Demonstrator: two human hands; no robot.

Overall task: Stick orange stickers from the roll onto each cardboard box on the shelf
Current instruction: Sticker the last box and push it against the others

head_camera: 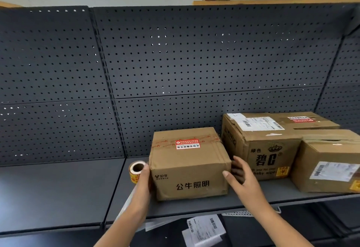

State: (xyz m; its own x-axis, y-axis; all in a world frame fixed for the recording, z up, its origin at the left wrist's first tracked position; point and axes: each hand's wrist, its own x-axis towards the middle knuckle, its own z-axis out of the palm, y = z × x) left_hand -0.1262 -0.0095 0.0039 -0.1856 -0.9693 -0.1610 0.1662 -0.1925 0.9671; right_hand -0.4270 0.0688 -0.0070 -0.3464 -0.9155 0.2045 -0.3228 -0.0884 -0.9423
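Shelving: dark grey sheet-metal shelf (58, 192), matt and smooth; cartons should slide on it.
Lower tier, nearest: loose white label sheets (204, 229), thin paper.
Left hand (143, 178): laid against left face of small box (189, 167). Fingers are hidden, so its grasp cannot be told.
Sticker roll (137, 169): just beside that hand, left of small box, cardboard core facing out, orange labels on the wrap. Clear liner tail (126, 204) runs down alongside the forearm. Held or merely standing: unclear. Est. light, tacky, flimsy liner. Take by core/rim and peel labels by a corner.
Right hand (239, 174): released, fingers straight and spread, touching small box's right front edge.
Small box: brown corrugated, taped, creased, black print on front, red-white label on top. No orange label seen. Est. stiff, lightish; a two-hand side hold suits.
Large box (261, 145): behind, to the right, w/ orange sticker (282, 171) on front.
Right box (327, 168): corner sticker (355, 185), orange.
Rear: perforated back panel (194, 61).
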